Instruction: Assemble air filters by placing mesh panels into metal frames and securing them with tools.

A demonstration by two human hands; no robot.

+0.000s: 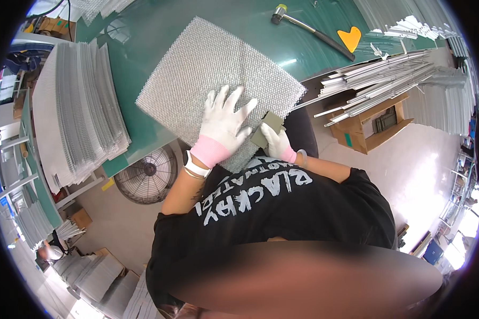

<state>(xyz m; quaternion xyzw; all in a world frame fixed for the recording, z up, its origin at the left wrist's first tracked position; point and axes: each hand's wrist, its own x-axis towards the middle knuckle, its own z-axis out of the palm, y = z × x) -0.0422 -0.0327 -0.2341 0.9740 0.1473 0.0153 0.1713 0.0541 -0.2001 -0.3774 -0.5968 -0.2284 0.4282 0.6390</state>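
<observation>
A silvery metal mesh panel [191, 69] lies aslant on the green tabletop, its near corner jutting over the edge toward my body. My left hand [223, 119], in a white glove with a pink cuff, rests flat on the mesh with its fingers spread. My right hand [277, 142], gloved the same way, grips a flat olive-grey pad [272, 121] at the panel's right near edge. The thumb and part of the fingers show; the pad hides the others. What the pad is made of I cannot make out.
A rubber mallet [314, 32] and a yellow heart-shaped scraper [349, 39] lie farther back on the green table [197, 9]. Stacked mesh sheets [82, 106] stand at left, above a floor fan [146, 173]. Thin metal strips [378, 80] and a cardboard box [370, 127] are at right.
</observation>
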